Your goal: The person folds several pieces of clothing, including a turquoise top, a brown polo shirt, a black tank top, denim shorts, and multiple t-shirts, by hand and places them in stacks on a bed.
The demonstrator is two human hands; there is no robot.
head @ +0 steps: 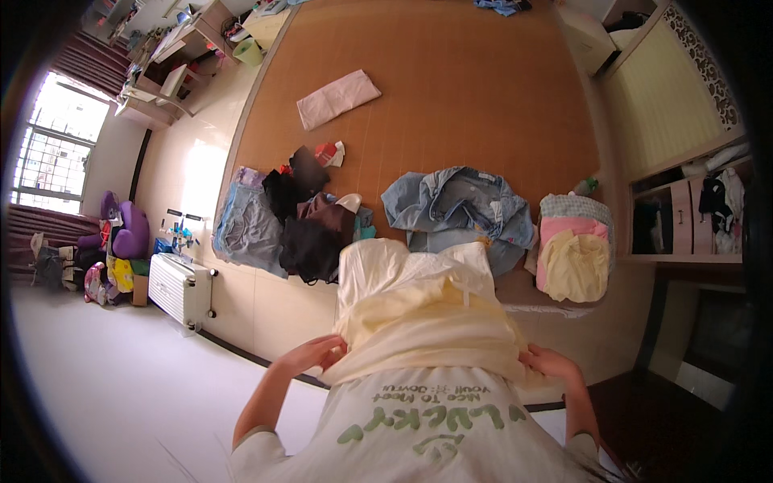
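Note:
A pale yellow garment (423, 320) with a shiny white layer (377, 265) spreads across my front and over the bed's near edge. My left hand (314, 355) grips its left side near my waist. At the opposite side, my right hand (546, 360) pinches the cloth, its fingers partly hidden in folds. Just beyond the garment, crumpled blue denim clothing (462, 205) lies on the bed. Left of that are a heap of black clothing (311, 247) and a flattened pile of grey-blue clothing (250, 223). A stack of folded clothes (574, 223) has a cream garment (577, 265) on top.
A brown mat (483, 90) covers the bed, with a folded pink cloth (339, 99) and a small red-and-white item (329, 154) on it. A white ribbed suitcase (175, 290) stands on the floor at left. Open shelving (682, 214) is at right.

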